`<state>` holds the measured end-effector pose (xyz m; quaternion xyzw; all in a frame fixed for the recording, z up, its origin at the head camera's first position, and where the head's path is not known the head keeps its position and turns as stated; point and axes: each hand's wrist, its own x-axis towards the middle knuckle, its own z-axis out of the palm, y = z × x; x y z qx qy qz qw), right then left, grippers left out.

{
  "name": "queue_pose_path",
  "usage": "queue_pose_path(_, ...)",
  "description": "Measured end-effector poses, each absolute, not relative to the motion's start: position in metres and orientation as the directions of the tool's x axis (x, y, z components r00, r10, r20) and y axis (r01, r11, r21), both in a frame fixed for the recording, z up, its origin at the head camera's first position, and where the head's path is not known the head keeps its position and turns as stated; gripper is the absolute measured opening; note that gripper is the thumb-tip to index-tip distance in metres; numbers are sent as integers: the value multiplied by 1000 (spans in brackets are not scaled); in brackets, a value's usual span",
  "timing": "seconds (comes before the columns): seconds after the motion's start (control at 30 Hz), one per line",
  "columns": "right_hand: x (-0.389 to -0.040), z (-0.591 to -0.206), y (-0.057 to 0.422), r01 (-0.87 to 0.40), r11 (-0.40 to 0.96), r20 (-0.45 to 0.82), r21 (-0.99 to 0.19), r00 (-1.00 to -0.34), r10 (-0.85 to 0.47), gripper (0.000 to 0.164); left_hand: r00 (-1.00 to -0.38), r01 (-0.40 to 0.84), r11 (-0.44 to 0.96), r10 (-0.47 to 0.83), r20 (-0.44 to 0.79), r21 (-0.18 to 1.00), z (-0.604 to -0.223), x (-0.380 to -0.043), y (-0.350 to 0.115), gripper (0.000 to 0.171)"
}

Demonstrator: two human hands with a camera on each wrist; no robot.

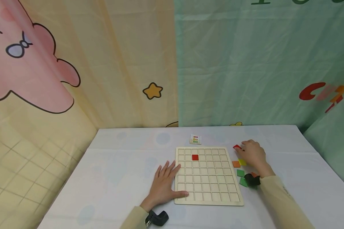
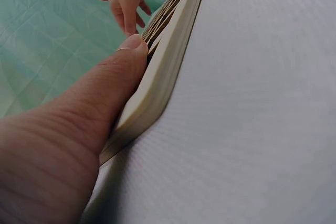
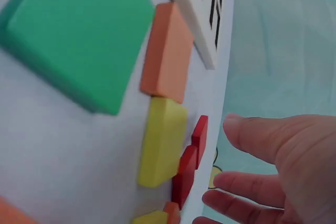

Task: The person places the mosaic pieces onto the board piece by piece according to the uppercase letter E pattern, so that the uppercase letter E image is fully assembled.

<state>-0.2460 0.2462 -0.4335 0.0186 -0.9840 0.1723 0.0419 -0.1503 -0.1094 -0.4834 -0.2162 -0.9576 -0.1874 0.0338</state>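
A pale wooden grid board (image 1: 212, 187) lies on the table with one red square tile (image 1: 195, 157) in its upper part. My left hand (image 1: 164, 187) rests at the board's left side, fingers spread, with the thumb (image 2: 113, 72) lying over the near left corner. Right of the board's far corner, my right hand (image 1: 253, 156) hovers by a loose red tile (image 1: 237, 146). The right wrist view shows its thumb and fingers apart with nothing between them, and two red tiles (image 3: 185, 177) lying beyond a yellow tile (image 3: 163, 142).
Along the board's right side lie loose tiles: orange (image 1: 236, 164), green (image 1: 240, 173) and several more, some partly hidden under the right wrist. A small card with a coloured grid pattern (image 1: 195, 139) lies behind the board. Printed curtains (image 1: 235, 63) hang behind the white-covered table (image 1: 126, 178).
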Motion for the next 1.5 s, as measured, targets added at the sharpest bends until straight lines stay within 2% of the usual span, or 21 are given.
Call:
queue_pose_path(0.13,-246,-437,250,-33,935,43,-352,-999,-19,50,-903,429,835,404,147,345,-484,-150,-109,102)
queue_pose_path(0.43,-247,-440,250,-37,928,70,-371,-997,-11,37,-902,432,835,404,153,340,-485,-151,-110,102)
queue_pose_path(1.0,-252,-441,247,-18,938,73,-345,-997,7,38,-905,424,838,399,145,343,-486,-151,-110,103)
queue_pose_path(1.23,-249,-437,249,-11,913,23,-408,-1000,-2,34,-906,424,839,399,144,342,-486,-151,-110,102)
queue_pose_path(1.5,-244,-436,250,-76,889,97,-452,-995,-36,21,-907,420,838,397,140,348,-485,-151,-109,102)
